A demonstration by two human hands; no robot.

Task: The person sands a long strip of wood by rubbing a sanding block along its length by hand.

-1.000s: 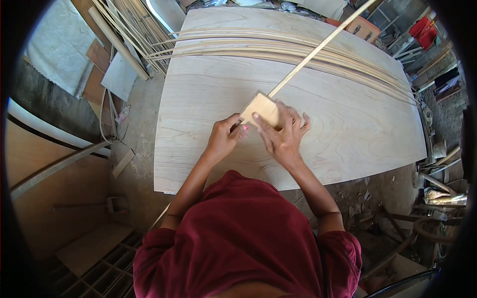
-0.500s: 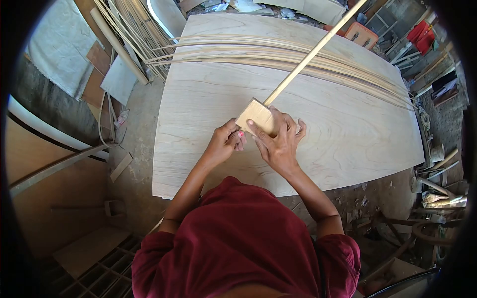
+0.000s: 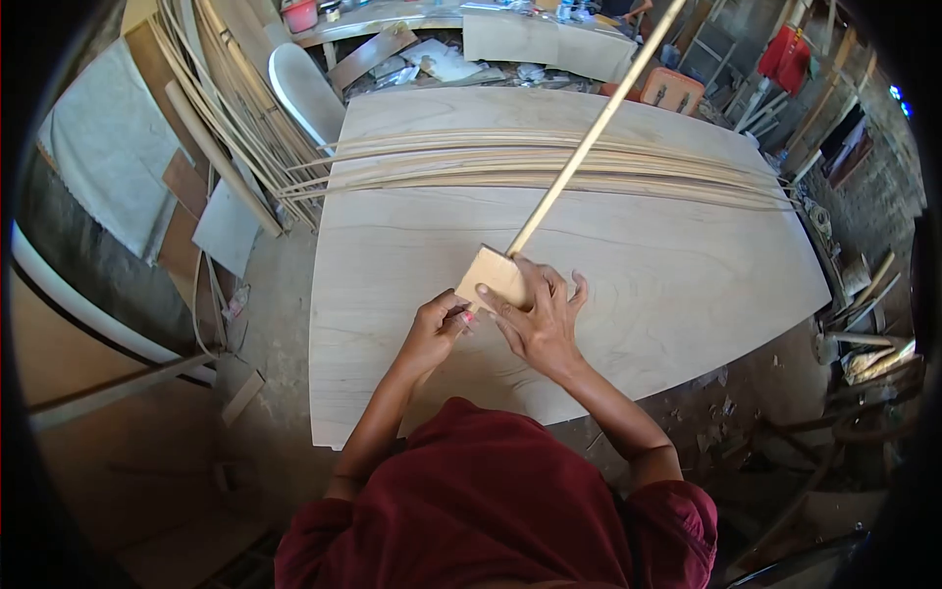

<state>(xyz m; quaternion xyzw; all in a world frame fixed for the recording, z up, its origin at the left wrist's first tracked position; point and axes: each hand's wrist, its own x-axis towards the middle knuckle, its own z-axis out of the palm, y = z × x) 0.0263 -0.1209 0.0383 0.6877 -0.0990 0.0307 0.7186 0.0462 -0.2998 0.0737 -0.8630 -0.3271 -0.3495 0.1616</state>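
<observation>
A long, pale wooden rod (image 3: 561,179) slants from my hands up past the top right of the view. My right hand (image 3: 546,329) grips a flat tan block (image 3: 494,277) with a dark edge, its thumb lying on the face and its fingers around the right side. The rod meets the block's far edge, and the block hides a stretch of it. At the near corner of the block, my left hand (image 3: 435,326) pinches what appears to be the rod's lower end. A small pink patch shows on a left finger. Both hands are over a pale plywood sheet (image 3: 392,255).
Several thin wooden strips (image 3: 451,162) lie across the far part of the sheet. More long strips (image 3: 211,108) lean at the left, near a white curved panel (image 3: 299,93). An orange case (image 3: 672,91) stands beyond. At the back is a cluttered bench (image 3: 392,25), with part of another person (image 3: 633,10).
The view has tilted up, bringing the back bench into sight. Both hands keep their hold on the block and the rod, with little visible shift between them.
</observation>
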